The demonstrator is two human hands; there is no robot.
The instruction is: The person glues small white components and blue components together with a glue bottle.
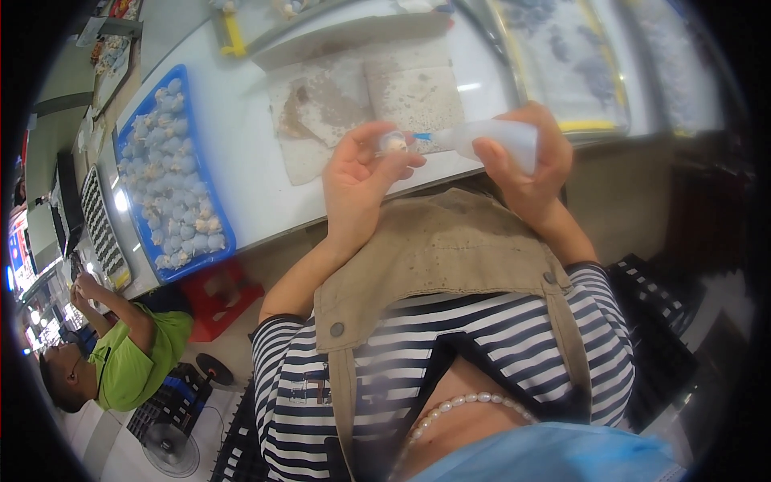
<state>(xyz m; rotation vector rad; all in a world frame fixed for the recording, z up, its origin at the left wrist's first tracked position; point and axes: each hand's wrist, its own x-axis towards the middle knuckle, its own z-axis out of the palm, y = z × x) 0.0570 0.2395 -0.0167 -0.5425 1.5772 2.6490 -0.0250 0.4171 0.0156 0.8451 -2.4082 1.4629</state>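
White bottle (514, 142) gripped in the right hand (546, 157) points lengthwise leftward, blue tip (422, 136) beside the pale piece (395, 145) the left hand (357, 173) pinches.

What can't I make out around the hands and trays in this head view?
All in the head view:
- Small pale piece: the left hand's fingers cover part, and it is too small for detail.
- Blue tip of the white bottle in the right hand: blurred; contact with the piece is uncertain.
- Yellow-edged tray at right: contents blurred, far end cut off by the upper edge.
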